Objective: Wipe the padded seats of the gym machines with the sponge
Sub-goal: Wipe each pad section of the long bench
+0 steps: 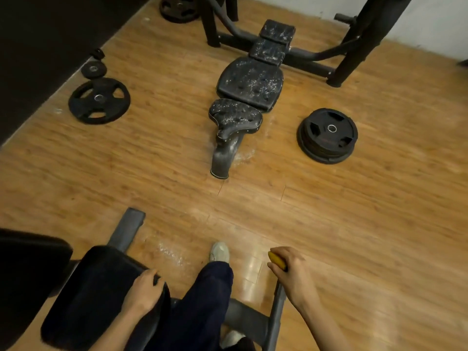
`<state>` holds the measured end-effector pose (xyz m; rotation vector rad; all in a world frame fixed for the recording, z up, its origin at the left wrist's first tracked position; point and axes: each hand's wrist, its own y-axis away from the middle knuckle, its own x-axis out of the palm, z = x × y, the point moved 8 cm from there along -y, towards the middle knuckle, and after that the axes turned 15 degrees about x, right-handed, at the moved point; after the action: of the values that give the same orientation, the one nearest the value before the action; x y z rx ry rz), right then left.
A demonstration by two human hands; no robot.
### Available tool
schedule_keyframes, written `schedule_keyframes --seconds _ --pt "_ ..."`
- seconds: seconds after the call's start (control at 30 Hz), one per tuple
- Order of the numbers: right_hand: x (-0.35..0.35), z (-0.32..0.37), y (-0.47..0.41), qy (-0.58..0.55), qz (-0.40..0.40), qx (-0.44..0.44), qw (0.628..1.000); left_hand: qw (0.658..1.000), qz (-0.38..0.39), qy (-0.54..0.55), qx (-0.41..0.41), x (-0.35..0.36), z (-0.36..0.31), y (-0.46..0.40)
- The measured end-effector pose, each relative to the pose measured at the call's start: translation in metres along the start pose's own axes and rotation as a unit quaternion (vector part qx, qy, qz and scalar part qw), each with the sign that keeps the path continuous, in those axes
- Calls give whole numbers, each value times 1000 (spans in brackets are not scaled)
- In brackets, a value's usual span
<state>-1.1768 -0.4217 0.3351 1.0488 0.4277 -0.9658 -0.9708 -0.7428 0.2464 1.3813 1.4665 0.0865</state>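
We find no brand, label or writing that can be read; the plates are too blurred for this. Our right hand (291, 271) has its fingers curled round the yellow sponge (277, 260), so the sponge is inside the fist, only its front end coming out, above the wooden plank floor (354, 224) and just over the grey metal frame bar (277, 307). Our left hand (145, 290) lies w/ relaxed fingers on the right edge of the black padded seat (101, 295) at the bottom left. Well apart, further ahead, stands the worn black cracked bench w/ white flaking pads (249, 83). One black stack of weight plates (328, 135) is right of it, and a flat black weight plate (99, 100) is left of it.
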Motion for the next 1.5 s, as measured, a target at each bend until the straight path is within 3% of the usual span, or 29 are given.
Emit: schedule_keyframes --seconds 0.17,0.5,0.77,1.07,1.2,1.5 --pt "-19 5 -59 4 1 68 998 996 37 -20 80 -42 -83 -81" --pt "-52 21 -138 -2 -4 145 989 977 -9 -37 211 -126 -243 -168" --pt "-67 76 -222 -16 14 123 992 979 12 -54 198 -172 -266 -234" --pt "-76 172 -332 22 71 26 997 982 10 -77 175 -233 -295 -301" --pt "-87 212 -361 12 48 -10 999 979 15 -87 183 -255 -309 -326" --pt "-64 275 -403 -77 -23 70 994 949 86 -146 265 -309 -326 -407"
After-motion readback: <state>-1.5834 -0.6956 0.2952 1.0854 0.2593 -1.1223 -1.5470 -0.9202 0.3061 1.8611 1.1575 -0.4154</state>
